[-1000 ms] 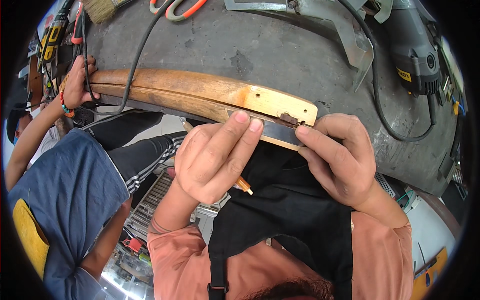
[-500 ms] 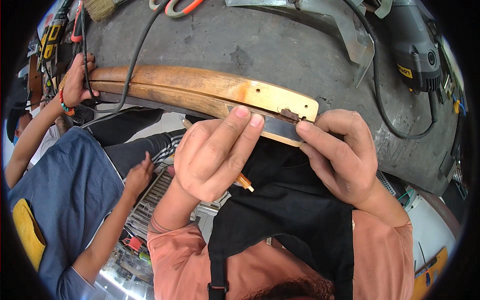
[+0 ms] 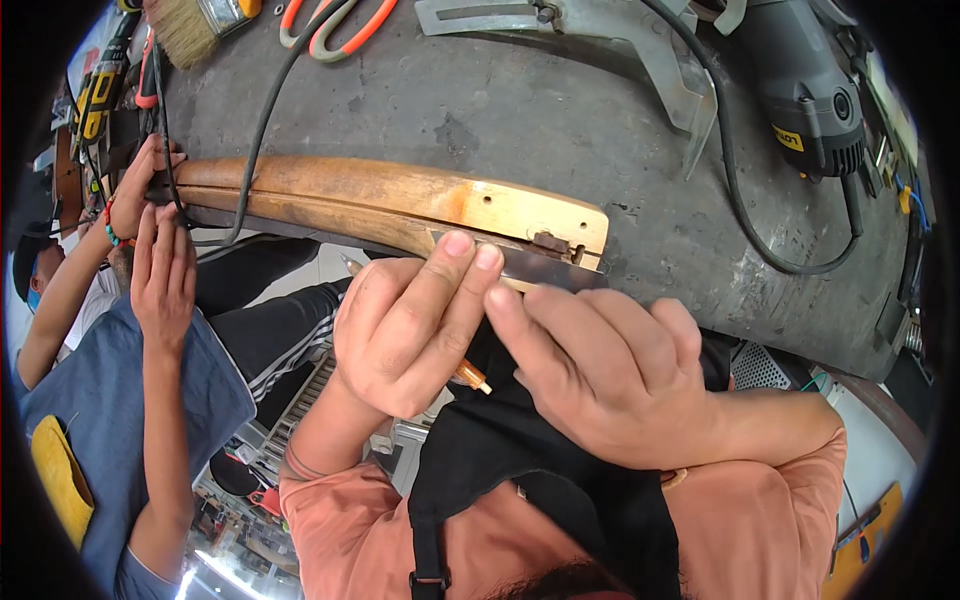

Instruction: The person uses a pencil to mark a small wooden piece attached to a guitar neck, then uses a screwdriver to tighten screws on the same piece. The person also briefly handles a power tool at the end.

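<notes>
A long, curved wooden piece [image 3: 330, 182] with a groove along it lies at the bench's near edge. A dark, flat metal strip [image 3: 545, 268] rests along the near side of its right end, over paler wood. Two fingertips of my left hand [image 3: 405, 330] press on the strip, and the same hand holds a pen-like tool [image 3: 472, 378] with an orange end and a pointed tip. My right hand [image 3: 610, 375] is curled just below the strip, its thumb close to my left fingertips. Its other fingertips are hidden. A small rusty metal part [image 3: 551, 242] sits in the slot.
A co-worker's two hands [image 3: 163, 270] are at the wood's left end. A black cable [image 3: 262, 130] crosses over the wood. Behind it lie a brush [image 3: 183, 35], orange-handled scissors [image 3: 325, 45], a metal bracket [image 3: 640, 50] and a grey power tool [image 3: 810, 90].
My right hand has moved left from the strip's right end, close beside my left hand. The co-worker's lower hand has risen to the wood's left end. The whole view has shifted slightly.
</notes>
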Available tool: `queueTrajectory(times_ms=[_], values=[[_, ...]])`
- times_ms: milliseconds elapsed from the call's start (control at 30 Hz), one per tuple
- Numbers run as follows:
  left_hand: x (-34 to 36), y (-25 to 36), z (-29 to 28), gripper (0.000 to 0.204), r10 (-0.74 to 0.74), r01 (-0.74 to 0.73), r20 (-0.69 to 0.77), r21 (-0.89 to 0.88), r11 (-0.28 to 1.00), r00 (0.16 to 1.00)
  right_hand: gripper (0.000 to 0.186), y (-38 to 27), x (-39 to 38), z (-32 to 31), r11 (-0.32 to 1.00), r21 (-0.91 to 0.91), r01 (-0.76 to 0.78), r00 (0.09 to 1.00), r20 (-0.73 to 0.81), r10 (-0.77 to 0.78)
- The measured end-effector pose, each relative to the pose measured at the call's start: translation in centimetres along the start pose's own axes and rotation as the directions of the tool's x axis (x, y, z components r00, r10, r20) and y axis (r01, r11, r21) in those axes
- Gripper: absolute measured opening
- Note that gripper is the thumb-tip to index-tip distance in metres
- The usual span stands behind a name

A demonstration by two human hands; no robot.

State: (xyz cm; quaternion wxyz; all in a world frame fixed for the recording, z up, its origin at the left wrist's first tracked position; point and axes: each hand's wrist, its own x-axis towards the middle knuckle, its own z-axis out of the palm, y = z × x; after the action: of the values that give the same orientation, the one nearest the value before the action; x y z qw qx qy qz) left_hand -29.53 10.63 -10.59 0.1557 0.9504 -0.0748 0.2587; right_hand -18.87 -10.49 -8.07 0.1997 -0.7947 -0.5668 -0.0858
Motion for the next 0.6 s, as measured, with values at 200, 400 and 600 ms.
queueTrajectory(times_ms=[200, 400, 600], values=[[0.1, 0.1, -0.5, 0.048, -0.028, 0.028, 0.046, 0.0, 1.0, 0.999, 0.05, -1.0, 0.4, -0.8, 0.977, -0.212, 0.022, 0.992, 0.127, 0.005], [-0.1, -0.2, -0.9, 0.049, -0.013, 0.012, 0.025, 0.035, 0.999, 1.0, 0.049, -1.8, 0.8, -1.6, 0.965, -0.257, 0.055, 0.981, 0.195, -0.004], [0.3, -0.4, -1.3, 0.052, -0.039, 0.042, 0.07, -0.042, 0.998, 0.997, 0.051, -2.0, 0.9, -2.0, 0.962, -0.263, 0.074, 0.964, 0.265, -0.002]])
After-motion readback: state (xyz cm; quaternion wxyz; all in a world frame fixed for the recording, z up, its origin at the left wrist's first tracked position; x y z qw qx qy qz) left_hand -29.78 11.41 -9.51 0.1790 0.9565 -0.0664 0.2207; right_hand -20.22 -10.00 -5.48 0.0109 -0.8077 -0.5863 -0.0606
